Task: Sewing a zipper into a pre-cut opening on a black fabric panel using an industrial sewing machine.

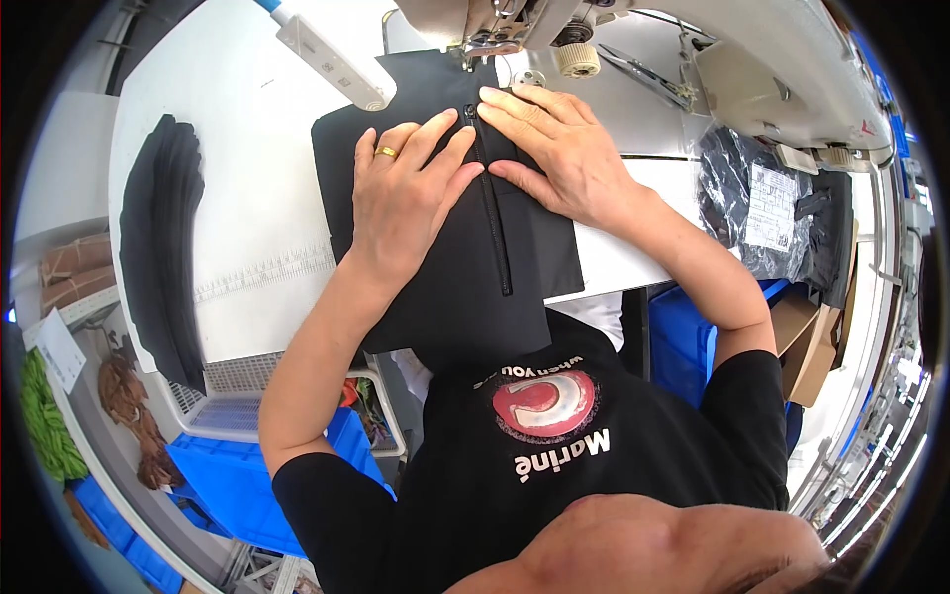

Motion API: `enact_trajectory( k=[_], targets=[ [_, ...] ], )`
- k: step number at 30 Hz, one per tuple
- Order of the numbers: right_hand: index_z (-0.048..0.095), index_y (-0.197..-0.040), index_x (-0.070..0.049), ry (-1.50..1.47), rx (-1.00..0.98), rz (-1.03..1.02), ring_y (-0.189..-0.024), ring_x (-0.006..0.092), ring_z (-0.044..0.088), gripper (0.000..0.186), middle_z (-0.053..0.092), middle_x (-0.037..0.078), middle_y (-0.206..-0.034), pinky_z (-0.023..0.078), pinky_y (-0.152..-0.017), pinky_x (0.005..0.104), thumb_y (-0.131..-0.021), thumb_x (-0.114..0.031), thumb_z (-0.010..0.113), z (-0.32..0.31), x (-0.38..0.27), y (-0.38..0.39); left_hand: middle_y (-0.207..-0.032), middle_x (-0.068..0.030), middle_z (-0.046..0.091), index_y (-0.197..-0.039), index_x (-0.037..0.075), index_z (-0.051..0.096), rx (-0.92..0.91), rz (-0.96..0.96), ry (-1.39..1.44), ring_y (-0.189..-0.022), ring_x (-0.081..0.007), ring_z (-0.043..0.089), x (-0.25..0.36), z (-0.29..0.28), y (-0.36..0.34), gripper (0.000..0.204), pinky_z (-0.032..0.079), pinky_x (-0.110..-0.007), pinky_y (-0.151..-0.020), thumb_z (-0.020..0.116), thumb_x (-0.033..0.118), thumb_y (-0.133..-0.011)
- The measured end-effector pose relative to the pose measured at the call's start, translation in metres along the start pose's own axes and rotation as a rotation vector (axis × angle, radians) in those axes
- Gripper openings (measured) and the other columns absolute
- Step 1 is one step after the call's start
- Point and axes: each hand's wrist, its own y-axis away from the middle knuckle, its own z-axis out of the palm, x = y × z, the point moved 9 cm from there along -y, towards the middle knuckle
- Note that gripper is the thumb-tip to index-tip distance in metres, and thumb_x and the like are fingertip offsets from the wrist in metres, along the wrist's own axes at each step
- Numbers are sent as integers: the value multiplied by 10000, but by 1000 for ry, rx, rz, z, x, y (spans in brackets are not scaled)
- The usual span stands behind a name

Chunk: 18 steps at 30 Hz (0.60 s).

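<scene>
Black fabric (pixel 435 272) with a black zipper (pixel 493 223) running down it lies on the white sewing table and hangs over its front edge. My left hand (pixel 408 193) rests on the fabric just left of the zipper, fingers spread, a gold ring on one of them. On the zipper's right side, my right hand (pixel 559 148) presses flat with its fingers stretched toward the sewing machine's presser foot (pixel 469 61). The fabric's far edge reaches under the needle area of the sewing machine (pixel 495 30). Both sets of fingertips lie close to the zipper's upper end.
A stack of black fabric pieces (pixel 158 247) lies at the table's left. A white bar-shaped device (pixel 332 61) juts in above the fabric. Tweezers or snips (pixel 648 77) rest beside the machine; a plastic-wrapped package (pixel 752 203) sits at right. Blue bins (pixel 252 485) stand below.
</scene>
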Motion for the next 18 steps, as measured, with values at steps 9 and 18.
enact_trajectory(
  k=[9,18],
  targets=[
    [569,-1227,-49,39,-64,-13,-1167,269,503,525,543,89,-1310,424,-932,383,-826,-370,677,-9,-4,13,-1244,42,572,-1165,183,664,-89,-32,-2,-1042,-165,539,7,3,1,381,385,-492,-970,719,278,-801],
    [530,-1273,-57,40,-75,-4,-1153,268,501,545,551,87,-1277,422,-922,384,-841,-361,661,-6,4,6,-1238,9,534,-1198,176,644,-87,-2,-28,-1068,-194,518,8,7,-5,404,368,-527,-978,711,276,-812]
  ],
)
